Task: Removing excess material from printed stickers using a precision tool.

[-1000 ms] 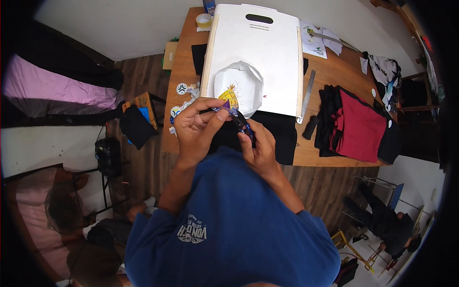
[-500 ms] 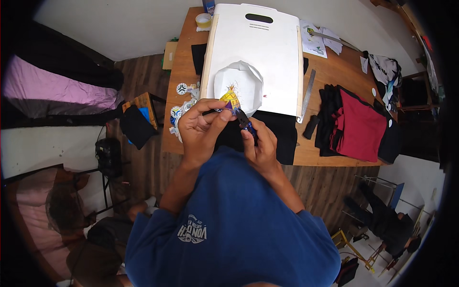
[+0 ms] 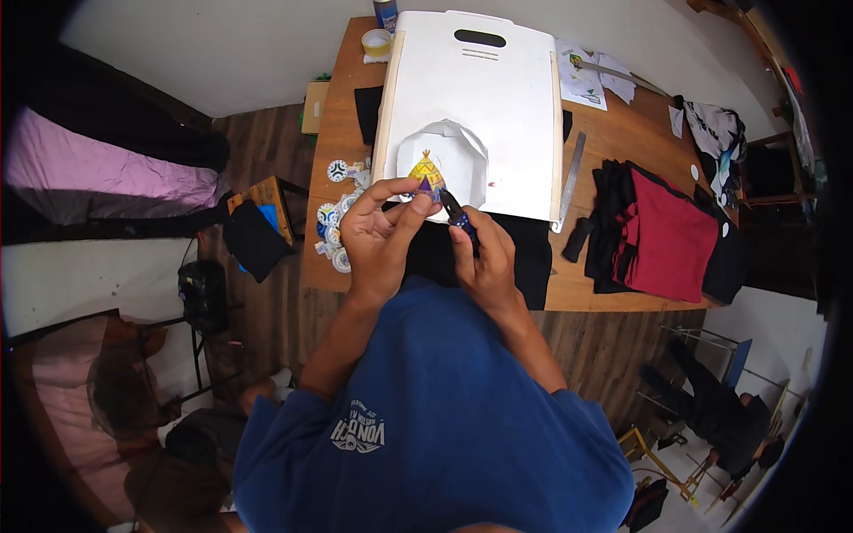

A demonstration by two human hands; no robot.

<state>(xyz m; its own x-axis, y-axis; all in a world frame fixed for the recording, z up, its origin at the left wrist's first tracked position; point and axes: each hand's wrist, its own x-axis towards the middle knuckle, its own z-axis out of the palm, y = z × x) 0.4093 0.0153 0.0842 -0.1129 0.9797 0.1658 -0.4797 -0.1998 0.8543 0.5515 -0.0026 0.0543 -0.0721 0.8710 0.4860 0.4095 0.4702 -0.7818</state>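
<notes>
Between the thumb and fingers of my left hand (image 3: 378,235) is a small yellow and purple patch (image 3: 426,171), roughly triangular, with a patterned face. My right hand (image 3: 490,266) grips thread snips (image 3: 458,214) with dark blades and a blue handle. Their tips meet the lower right edge of the patch; whether the blades are closed is too small to tell. Both hands are raised just in front of a shallow white paper tray (image 3: 475,169), which lies on a large white board (image 3: 515,115). Fine threads seem to stick out near the patch.
Several round patches (image 3: 329,213) are piled at the table's left. A metal ruler (image 3: 573,178) lies right of the board, near folded black and maroon cloth (image 3: 662,231). A tape roll (image 3: 377,41) and a can (image 3: 386,13) stand at the far left corner. Black cloth (image 3: 524,258) covers the near edge.
The patch has turned a little more upright in my left fingers. The snips have shifted slightly up along its right edge. Both hands keep their hold.
</notes>
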